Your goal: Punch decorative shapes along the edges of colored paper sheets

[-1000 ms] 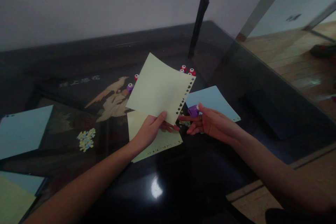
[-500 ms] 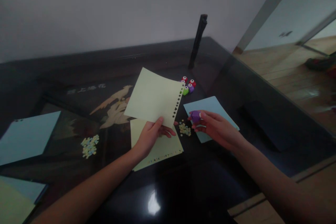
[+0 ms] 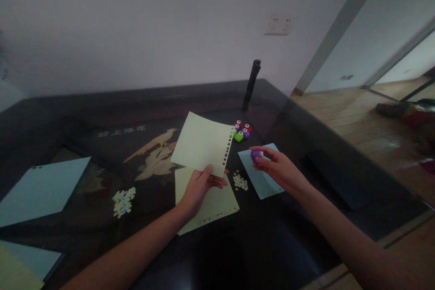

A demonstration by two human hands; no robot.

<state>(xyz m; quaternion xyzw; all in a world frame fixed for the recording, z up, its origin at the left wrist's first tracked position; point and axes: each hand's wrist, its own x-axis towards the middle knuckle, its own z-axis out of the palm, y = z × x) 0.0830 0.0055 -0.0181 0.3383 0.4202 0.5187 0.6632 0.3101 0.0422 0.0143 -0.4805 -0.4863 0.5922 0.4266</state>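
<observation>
My left hand point(image 3: 200, 188) pinches the lower edge of a pale yellow sheet of paper point(image 3: 202, 142), thumb on top. Shapes such as stars and hearts are punched along that sheet's right edge. Beneath it, on the table, lies another yellow sheet point(image 3: 217, 204) with a punched row along its near edge. My right hand point(image 3: 278, 167) holds a small purple craft punch point(image 3: 256, 156) above a blue sheet point(image 3: 260, 181). Between the hands is a small heap of punched paper pieces point(image 3: 240, 182). Several red, purple and green punches point(image 3: 239, 136) sit together behind it.
A second heap of cut-outs point(image 3: 123, 201) lies on the left of the dark table point(image 3: 156, 253), near a blue sheet point(image 3: 47, 190). More blue and yellow paper point(image 3: 32, 258) is at the lower left. A black upright post point(image 3: 251, 85) stands at the back; a dark flat object point(image 3: 335, 179) lies right.
The camera view has tilted upward, so the table sits lower in the picture. My right hand has turned the purple punch slightly; both hands keep their holds.
</observation>
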